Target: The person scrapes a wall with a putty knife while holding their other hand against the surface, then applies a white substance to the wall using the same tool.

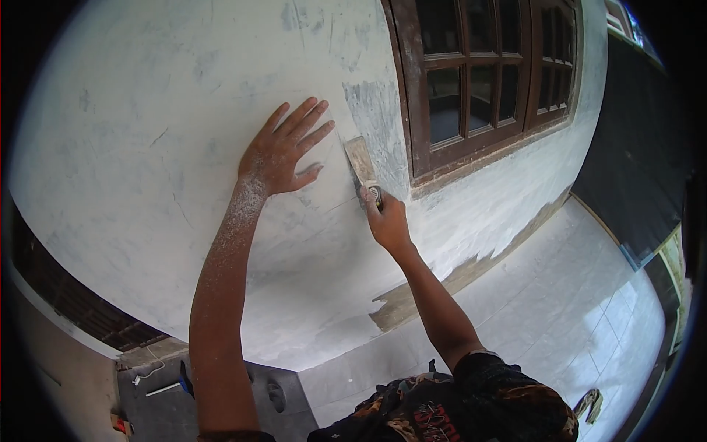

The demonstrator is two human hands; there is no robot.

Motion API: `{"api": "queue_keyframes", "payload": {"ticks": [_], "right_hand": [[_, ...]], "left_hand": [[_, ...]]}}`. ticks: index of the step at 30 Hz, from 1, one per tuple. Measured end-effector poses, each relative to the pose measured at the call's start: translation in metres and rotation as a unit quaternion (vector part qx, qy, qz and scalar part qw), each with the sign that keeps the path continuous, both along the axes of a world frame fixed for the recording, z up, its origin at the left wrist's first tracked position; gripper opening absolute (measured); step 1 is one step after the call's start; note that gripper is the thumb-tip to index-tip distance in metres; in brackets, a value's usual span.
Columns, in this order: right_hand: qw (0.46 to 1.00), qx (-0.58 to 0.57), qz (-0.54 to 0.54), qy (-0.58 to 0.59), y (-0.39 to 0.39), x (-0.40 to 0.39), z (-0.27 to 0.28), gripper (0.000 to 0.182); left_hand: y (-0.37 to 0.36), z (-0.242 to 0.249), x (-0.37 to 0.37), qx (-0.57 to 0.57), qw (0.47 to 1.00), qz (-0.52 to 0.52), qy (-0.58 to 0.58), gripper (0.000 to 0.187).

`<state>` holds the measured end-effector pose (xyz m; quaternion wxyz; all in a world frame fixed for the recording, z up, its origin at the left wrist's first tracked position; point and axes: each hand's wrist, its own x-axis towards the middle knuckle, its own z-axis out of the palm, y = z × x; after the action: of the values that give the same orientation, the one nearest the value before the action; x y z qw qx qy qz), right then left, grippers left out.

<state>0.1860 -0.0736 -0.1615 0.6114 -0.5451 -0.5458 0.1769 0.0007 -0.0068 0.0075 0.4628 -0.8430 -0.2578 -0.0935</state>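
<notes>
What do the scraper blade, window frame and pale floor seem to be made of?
Scraper blade: probably metal; thin and flat, with a dull face that looks smeared.
Window frame: likely wood, brown with a slight sheen, judging by its barred panes; no grain shows clearly.
Pale floor: ceramic or stone tile, most likely; glossy, with straight joints and bright reflections.

A glossy, pale grey tiled floor [530,302] spreads across the lower middle and lower right of the frame, thin joint lines running between its tiles and bright patches of light on its right part. A crumpled, olive-brown piece of cloth [589,405] lies on it at the lower right. At the lower left is a dark grey, flat stretch of floor [294,412], bearing a long, thin, white-and-blue object [163,389] and a dark, rounded object [276,398], possibly footwear, though the view there is too dim to be sure.
</notes>
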Motion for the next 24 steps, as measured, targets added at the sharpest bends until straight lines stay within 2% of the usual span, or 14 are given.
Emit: {"api": "queue_keyframes", "payload": {"ticks": [4,6,12,17,20,24], "right_hand": [[1.000,-0.007,-0.024,-0.018,0.001,0.001,-0.027,0.044],[0.999,0.011,-0.018,0.028,-0.012,-0.003,-0.036,0.047],[0.999,0.026,0.000,0.020,-0.003,-0.003,0.008,0.046],[1.000,0.012,-0.014,-0.002,-0.012,-0.001,-0.025,0.045],[1.000,0.005,-0.008,-0.002,-0.010,-0.002,-0.012,0.046],[1.000,-0.004,-0.009,-0.018,0.002,0.002,0.005,0.047]], "left_hand": [[0.001,0.001,-0.001,0.009,1.000,-0.002,-0.001,0.078],[0.001,0.000,0.000,0.021,1.000,0.002,0.008,0.076],[0.001,-0.001,-0.001,0.014,1.000,0.000,0.000,0.078],[0.002,-0.002,-0.001,0.030,0.999,0.001,0.011,0.077],[0.003,-0.005,-0.001,0.077,0.997,0.011,0.024,0.076],[0.002,-0.004,-0.002,0.077,0.997,0.018,0.026,0.076]]}}
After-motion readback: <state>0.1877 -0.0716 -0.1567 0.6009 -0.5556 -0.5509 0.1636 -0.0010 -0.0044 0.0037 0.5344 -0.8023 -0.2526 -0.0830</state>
